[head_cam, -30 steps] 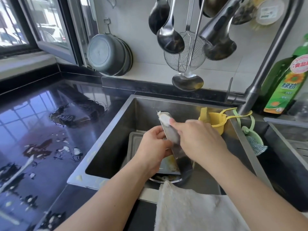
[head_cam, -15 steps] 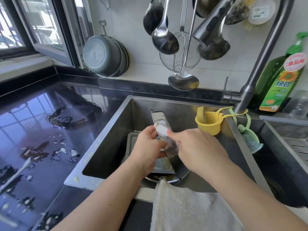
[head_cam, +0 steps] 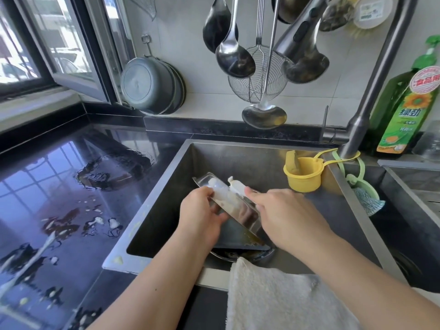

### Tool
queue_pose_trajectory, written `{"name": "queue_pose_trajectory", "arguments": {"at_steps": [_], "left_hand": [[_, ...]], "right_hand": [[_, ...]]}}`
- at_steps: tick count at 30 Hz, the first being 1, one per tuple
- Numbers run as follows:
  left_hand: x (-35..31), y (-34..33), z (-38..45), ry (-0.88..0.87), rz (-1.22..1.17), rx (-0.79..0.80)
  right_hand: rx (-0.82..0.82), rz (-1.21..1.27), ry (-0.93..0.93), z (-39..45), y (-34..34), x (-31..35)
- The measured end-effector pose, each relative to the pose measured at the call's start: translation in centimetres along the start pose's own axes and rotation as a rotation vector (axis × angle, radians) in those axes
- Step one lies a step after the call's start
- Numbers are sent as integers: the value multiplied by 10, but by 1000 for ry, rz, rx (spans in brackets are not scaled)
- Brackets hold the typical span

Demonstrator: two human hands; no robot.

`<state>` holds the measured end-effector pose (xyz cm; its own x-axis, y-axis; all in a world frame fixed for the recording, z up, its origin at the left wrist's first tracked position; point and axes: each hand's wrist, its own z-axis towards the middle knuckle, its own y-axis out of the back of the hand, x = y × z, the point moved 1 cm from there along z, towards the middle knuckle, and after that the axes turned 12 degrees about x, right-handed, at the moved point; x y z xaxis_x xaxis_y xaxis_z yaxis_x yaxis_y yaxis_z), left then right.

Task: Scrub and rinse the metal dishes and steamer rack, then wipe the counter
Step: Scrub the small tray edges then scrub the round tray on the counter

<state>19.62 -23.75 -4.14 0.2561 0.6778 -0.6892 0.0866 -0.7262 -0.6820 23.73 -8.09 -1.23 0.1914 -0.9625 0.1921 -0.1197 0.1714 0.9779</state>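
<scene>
A rectangular metal dish is tilted on its edge over the sink, smeared with white foam. My left hand grips its left rim. My right hand pinches a white soapy scrubbing cloth against the dish near its upper end. Under the dish lie a dark flat tray and a round metal dish, mostly hidden. The black counter on the left is wet, with foam spots.
A white towel hangs over the sink's front edge. A yellow cup and a green scrubber holder hang from the tap. Ladles and a wire skimmer hang above. A green detergent bottle stands at right.
The dish has tipped lower and more to the left. My right hand with the cloth slid down the dish and then back toward its upper end.
</scene>
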Motion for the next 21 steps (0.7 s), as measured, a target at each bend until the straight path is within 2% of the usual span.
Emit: {"name": "queue_pose_trajectory", "arguments": {"at_steps": [9,12,17,21], "left_hand": [[4,-4,-1,51,33,-8],[1,-4,0,29,-40,-40],[6,-2,3,66,-46,-44],[-4,3,7,26,-179,-76]], "right_hand": [[-36,-16,66,-1,-2,9],[-13,1,-22,-4,8,-12],[11,-11,93,5,-4,7],[82,42,26,3,13,-18]]}}
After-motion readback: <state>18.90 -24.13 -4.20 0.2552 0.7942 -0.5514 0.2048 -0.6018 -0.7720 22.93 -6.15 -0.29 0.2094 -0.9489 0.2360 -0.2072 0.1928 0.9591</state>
